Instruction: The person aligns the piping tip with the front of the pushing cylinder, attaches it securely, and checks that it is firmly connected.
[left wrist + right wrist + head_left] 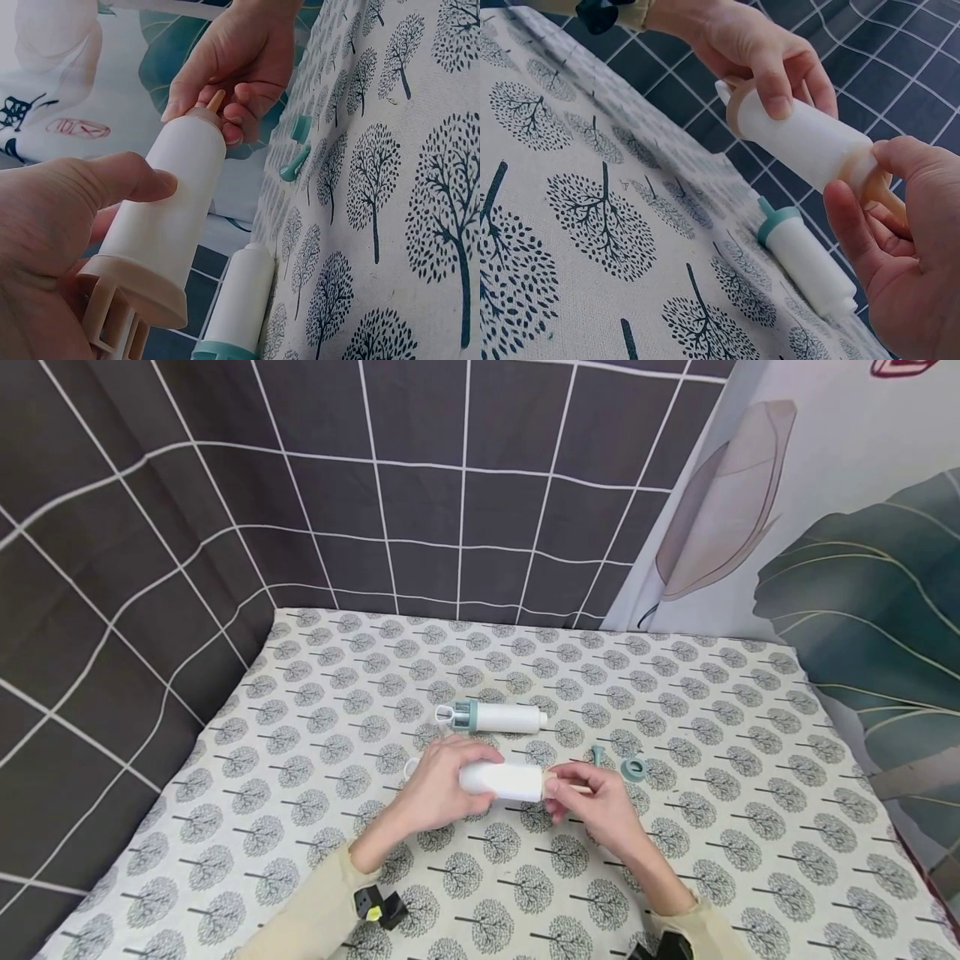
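A white icing syringe with beige end fittings is held level above the cloth between both hands. My left hand grips its barrel near the plunger end, thumb across the side in the left wrist view. My right hand pinches the beige collar at the other end. A slim beige nozzle sticks out from this collar, past the right fingers. Part of the beige handle end is hidden behind the left hand.
A second white syringe with teal fittings lies just behind the held one. To the right are a small teal nozzle and a teal ring cap. Tree-print cloth covers the table, with a dark checked curtain behind.
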Available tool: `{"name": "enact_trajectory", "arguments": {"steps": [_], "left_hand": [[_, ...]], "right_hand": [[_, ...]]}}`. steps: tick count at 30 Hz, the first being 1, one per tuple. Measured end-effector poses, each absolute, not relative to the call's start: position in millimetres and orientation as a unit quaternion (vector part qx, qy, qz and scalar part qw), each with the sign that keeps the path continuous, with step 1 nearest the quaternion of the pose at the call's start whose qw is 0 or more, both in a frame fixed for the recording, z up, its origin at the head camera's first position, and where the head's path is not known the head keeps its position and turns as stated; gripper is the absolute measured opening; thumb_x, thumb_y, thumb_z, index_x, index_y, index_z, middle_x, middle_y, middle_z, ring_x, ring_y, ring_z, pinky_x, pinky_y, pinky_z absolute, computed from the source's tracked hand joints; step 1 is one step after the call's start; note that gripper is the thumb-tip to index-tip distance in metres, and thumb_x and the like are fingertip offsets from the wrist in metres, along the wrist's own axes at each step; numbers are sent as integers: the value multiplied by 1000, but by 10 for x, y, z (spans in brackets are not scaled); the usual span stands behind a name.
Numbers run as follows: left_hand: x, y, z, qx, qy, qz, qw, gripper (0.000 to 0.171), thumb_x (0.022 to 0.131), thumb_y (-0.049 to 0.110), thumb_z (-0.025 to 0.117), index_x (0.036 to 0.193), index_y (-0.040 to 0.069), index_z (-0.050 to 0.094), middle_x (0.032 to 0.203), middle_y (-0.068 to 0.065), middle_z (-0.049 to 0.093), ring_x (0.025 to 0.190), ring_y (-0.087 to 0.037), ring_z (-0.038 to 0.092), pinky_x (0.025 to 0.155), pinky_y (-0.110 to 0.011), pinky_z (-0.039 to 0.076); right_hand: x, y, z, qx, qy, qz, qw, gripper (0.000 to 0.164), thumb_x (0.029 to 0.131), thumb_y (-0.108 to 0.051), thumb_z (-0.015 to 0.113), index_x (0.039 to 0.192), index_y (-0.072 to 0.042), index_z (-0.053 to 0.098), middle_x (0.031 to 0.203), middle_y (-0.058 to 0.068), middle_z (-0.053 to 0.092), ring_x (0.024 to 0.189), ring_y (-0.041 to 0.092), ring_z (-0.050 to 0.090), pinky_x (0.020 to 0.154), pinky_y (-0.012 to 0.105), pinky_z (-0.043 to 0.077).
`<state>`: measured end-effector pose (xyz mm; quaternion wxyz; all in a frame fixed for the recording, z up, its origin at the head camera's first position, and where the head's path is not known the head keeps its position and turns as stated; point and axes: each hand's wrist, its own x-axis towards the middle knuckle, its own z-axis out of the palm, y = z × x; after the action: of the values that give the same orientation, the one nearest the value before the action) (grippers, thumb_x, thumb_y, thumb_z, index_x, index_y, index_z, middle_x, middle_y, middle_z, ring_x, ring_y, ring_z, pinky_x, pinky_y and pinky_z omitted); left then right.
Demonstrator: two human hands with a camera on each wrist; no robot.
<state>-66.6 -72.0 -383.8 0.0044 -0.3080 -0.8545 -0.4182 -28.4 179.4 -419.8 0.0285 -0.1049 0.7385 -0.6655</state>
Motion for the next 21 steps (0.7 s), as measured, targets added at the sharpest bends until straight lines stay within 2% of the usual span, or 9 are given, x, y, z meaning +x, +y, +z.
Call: {"name": "enact_trajectory", "arguments": {"steps": [3,7,11,16,21], "left_hand": [[-663,-717,-3836,-305,-854,-421,3,44,66,3,87,107,7,73,113,-7,71,110,-27,59,101,-56,38],[-659,-717,-3835,-303,-854,-423,1,44,66,2,87,107,7,72,113,-6,71,111,-27,59,102,-56,37],[-661,-720,-3847,-302,-854,-424,1,45,66,3,87,108,7,72,113,-7,71,111,-27,59,102,-56,37],[-672,-728,-3863,-302,-853,-425,2,46,66,4,87,109,8,72,114,-6,71,110,-26,60,101,-56,38],[-678,-728,-3872,-302,-853,-426,4,46,66,5,88,109,9,72,112,-5,71,107,-25,61,99,-54,39]], "right_hand": [[-276,1786,-4192,-90,741,-664,30,25,94,-2,65,111,17,61,88,23,67,66,28,68,62,37,60],[-270,1770,-4191,-75,742,-666,21,32,92,0,65,119,15,58,100,25,65,66,27,67,64,39,60],[-285,1773,-4215,-102,741,-664,-13,40,88,4,69,125,10,56,116,25,60,87,23,68,74,38,59],[-298,1818,-4257,-190,729,-655,-55,52,78,14,72,127,11,54,132,27,48,113,21,57,91,34,53],[-306,1833,-4264,-242,714,-654,-66,45,74,19,70,117,11,57,123,30,50,117,23,53,95,35,51]]}}
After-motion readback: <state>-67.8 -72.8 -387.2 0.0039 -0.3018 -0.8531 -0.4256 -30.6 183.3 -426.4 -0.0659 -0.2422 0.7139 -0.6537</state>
